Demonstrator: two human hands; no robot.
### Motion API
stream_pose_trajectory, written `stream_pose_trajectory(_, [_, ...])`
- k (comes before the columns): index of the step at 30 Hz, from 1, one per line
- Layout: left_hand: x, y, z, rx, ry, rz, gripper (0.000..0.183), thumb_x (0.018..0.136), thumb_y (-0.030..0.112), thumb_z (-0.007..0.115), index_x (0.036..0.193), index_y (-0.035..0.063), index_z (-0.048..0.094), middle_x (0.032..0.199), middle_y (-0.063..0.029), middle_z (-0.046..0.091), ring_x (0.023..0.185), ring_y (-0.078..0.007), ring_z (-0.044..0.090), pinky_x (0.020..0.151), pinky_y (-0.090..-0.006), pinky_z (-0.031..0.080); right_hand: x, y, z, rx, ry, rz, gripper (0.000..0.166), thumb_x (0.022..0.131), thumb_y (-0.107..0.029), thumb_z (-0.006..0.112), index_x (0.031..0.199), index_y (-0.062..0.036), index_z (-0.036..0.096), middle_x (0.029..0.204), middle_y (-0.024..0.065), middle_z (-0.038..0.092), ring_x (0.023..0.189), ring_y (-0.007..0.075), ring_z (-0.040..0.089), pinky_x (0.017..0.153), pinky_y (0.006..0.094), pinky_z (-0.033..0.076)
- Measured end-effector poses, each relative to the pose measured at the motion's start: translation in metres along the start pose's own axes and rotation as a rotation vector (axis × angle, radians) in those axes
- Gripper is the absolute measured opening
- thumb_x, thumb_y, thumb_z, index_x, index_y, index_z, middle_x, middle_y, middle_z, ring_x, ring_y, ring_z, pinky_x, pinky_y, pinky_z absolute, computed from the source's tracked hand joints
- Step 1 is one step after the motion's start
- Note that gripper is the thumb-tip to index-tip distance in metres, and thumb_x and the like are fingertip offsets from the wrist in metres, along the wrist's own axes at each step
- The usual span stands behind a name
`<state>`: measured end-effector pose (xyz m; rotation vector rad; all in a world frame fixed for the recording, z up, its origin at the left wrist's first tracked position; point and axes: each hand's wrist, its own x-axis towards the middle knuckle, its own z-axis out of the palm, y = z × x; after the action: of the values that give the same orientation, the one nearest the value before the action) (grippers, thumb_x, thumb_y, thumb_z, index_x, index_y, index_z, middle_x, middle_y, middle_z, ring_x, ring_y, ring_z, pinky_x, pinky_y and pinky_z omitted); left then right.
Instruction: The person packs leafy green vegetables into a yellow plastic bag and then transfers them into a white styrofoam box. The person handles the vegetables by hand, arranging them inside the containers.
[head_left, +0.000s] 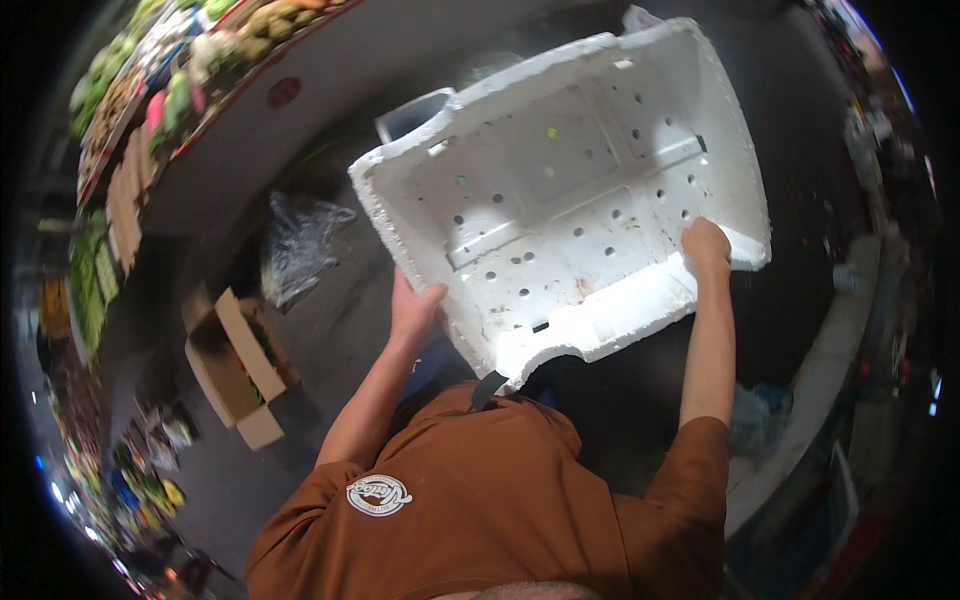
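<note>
A large white polystyrene foam box (555, 187) is held out in front of me, tilted so that its inside faces me. Several round drain holes pierce its floor, with a few green scraps and brown stains on it. My left hand (417, 306) grips the wall on the left, thumb over the rim and the other fingers hidden behind. On the near right side, my right hand (706, 244) is closed over the rim, its fingers inside the box. A rounded notch is broken or cut into the near wall.
An open cardboard box (240, 367) with some greenery stands on the dark floor at left, below a clear plastic bag (300, 244). Vegetable displays (180, 97) line the upper left. A pale kerb-like ledge (814, 367) curves along the right. Another white container (415, 114) shows behind the foam box.
</note>
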<state>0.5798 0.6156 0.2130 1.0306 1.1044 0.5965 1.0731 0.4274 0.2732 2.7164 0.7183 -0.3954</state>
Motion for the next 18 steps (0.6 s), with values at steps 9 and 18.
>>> stream_pose_trajectory(9, [-0.093,-0.027,-0.038,-0.068,0.239,0.01,0.058,0.079,0.011,0.072,0.13,-0.0058,0.049,0.119,-0.0181,0.065,0.106,-0.0247,0.065,0.094,-0.0363,0.051,-0.112,-0.031,-0.056,0.351,0.464,-0.49,0.027,0.094,-0.024,0.068,0.107,-0.0007,0.069,0.114,0.0192,0.07,0.108,0.0371,0.068,0.092,0.0481,0.053])
stream_pose_trajectory(18, [-0.122,-0.118,-0.138,-0.439,0.712,-0.134,0.052,0.079,0.01,0.071,0.124,-0.0101,0.053,0.118,-0.0207,0.065,0.104,-0.029,0.066,0.091,-0.0403,0.053,-0.219,-0.118,-0.032,0.93,0.485,-0.898,0.007,0.093,-0.004,0.067,0.099,-0.0002,0.066,0.101,0.0146,0.069,0.094,0.0311,0.069,0.085,0.0373,0.054])
